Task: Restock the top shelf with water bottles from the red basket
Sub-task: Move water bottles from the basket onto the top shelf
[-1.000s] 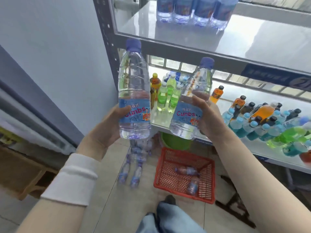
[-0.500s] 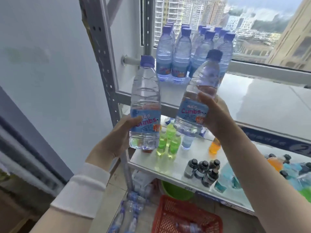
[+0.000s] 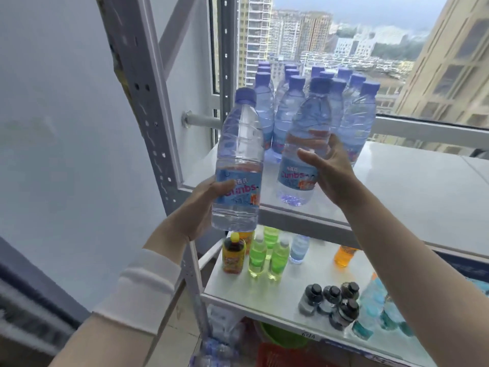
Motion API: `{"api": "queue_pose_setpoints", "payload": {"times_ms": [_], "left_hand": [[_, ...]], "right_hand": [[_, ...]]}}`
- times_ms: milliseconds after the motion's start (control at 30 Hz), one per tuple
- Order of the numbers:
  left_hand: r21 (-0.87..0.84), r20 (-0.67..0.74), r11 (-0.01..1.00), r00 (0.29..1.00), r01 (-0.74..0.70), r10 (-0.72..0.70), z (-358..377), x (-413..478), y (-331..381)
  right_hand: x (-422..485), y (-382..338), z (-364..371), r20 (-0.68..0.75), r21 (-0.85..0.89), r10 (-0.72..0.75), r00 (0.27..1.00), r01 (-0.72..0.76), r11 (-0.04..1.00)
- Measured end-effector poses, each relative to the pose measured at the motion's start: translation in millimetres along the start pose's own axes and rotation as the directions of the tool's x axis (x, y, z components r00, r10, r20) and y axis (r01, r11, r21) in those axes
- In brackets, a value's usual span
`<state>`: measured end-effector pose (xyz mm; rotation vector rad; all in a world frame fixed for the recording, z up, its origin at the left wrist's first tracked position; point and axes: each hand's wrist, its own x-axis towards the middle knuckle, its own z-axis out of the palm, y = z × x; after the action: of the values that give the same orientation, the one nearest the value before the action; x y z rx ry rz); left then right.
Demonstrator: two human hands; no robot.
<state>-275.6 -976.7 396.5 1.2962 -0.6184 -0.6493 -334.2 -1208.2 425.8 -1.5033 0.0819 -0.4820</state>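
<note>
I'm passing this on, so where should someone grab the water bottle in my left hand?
Grip the water bottle around its clear ribbed upper half, from the near side: it is upright, and the left hand wraps only the label lower down.

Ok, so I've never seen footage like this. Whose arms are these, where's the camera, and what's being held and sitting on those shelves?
There is no machine here. The picture comes from a wide-angle camera worn on a person's head, looking forward and down, so both arms belong to the wearer. The left hand grips a first water bottle, held upright in the air. The right hand holds a second water bottle at the front edge of the top shelf; I cannot tell whether its base has touched down. Behind it stands a cluster of matching water bottles. The lower shelf carries green drink bottles, an orange drink and small dark-capped bottles.
</note>
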Motion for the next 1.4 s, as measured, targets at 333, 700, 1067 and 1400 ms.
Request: {"api": "queue_pose_setpoints", "payload": {"times_ms": [333,700,1067,1400], "left_hand": [[0.003,0.010,0.998,0.998,0.061,-0.061,-37.9,31.8,-9.0],[-0.022,0.005,0.998,0.999,0.052,-0.052,-37.9,53.5,-14.7],[0.025,-0.005,0.998,0.998,0.061,-0.061,-36.1,64.7,-18.7],[0.078,-0.017,0.995,0.998,0.058,-0.057,-39.4,69.7,-15.2]], "right_hand": [[42.1,37.0,4.7,-0.077,-0.049,-0.043,0.996,0.039,0.998],[61.2,46.8,-14.4,-0.040,-0.330,-0.082,0.996,0.064,0.942],[68.4,45.5,-20.9,-0.098,-0.516,-0.211,0.973,0.132,0.846],[64.7,42.7,-14.7,-0.128,-0.524,-0.216,0.968,0.119,0.843]]}}
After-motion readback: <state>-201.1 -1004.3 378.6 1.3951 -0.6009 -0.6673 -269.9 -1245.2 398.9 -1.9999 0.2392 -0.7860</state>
